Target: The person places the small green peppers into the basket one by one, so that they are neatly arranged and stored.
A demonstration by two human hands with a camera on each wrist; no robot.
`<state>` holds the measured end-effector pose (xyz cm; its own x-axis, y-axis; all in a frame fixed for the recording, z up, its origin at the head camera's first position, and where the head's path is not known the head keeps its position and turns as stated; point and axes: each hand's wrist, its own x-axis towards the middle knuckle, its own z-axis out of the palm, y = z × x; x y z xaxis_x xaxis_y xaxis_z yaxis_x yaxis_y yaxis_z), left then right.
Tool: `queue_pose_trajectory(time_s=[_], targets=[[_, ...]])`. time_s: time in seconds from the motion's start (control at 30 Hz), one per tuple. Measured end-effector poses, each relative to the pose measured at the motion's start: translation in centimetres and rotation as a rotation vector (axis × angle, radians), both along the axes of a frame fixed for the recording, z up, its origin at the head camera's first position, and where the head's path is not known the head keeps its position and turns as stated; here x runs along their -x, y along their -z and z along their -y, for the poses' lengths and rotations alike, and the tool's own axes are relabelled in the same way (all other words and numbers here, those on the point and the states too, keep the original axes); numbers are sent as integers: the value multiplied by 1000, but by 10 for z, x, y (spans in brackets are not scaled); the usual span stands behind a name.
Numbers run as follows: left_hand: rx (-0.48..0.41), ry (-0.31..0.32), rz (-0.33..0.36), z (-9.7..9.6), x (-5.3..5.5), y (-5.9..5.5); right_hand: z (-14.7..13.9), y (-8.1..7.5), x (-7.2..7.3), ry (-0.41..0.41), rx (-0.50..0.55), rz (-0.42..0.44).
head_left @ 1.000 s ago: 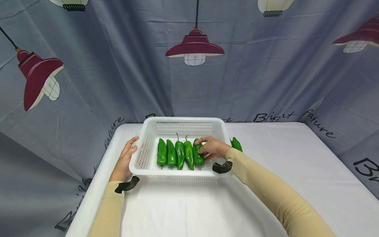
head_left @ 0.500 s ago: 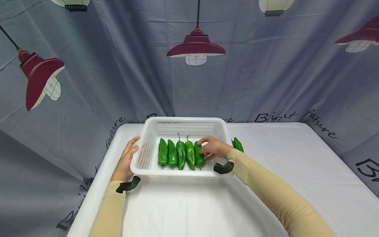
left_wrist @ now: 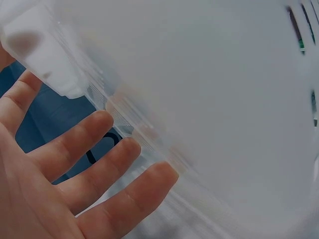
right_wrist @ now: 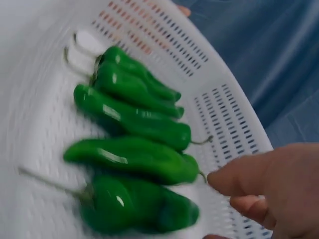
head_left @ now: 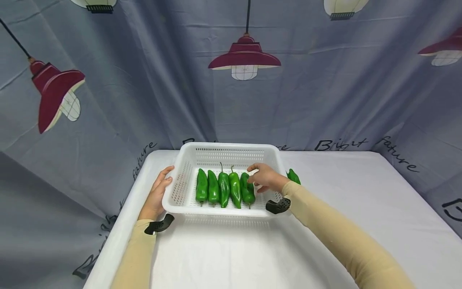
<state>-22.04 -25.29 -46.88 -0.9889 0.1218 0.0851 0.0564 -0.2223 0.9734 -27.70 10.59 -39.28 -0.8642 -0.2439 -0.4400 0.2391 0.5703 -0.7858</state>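
Observation:
Several green peppers point(head_left: 235, 190) lie side by side in a row inside a white perforated plastic basket point(head_left: 216, 210). At the right end of the row is one pepper point(head_left: 247, 188) with its stem toward the person. My right hand point(head_left: 266, 177) hovers over the basket just right of this pepper, fingers spread and holding nothing. In the right wrist view, the same pepper point(right_wrist: 134, 204) lies apart from the fingertips point(right_wrist: 219, 179). My left hand point(head_left: 156, 197) is at the basket's left side, its fingers point(left_wrist: 129, 199) fairly straight against the outer wall.
More green peppers point(head_left: 294, 176) lie on the white-covered table point(head_left: 361, 192) just right of the basket, partly hidden by the right arm and basket. A grey-blue curtain point(head_left: 162, 80) printed with lamps hangs behind the table.
My right hand has let go of the rightmost pepper and moved slightly up and right from it. The left hand stays at the basket's side. The head view has turned slightly left.

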Motion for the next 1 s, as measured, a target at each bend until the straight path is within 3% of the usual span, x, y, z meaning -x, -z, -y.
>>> queue_pose_trajectory(time_s=[0.27,0.57,0.73,1.0], targets=[[6,-2,-1,-2,1,-2,-24,-38,-2,-39,19,-55],[18,8,-8,-1,-2,0,-69,-64,-6,17,87,-114],[22,14,-13,0,-2,1,-103,-66,-8,60,55,-155],[31,13,-12,0,-1,1,-141,-50,-12,135,2,-132]])
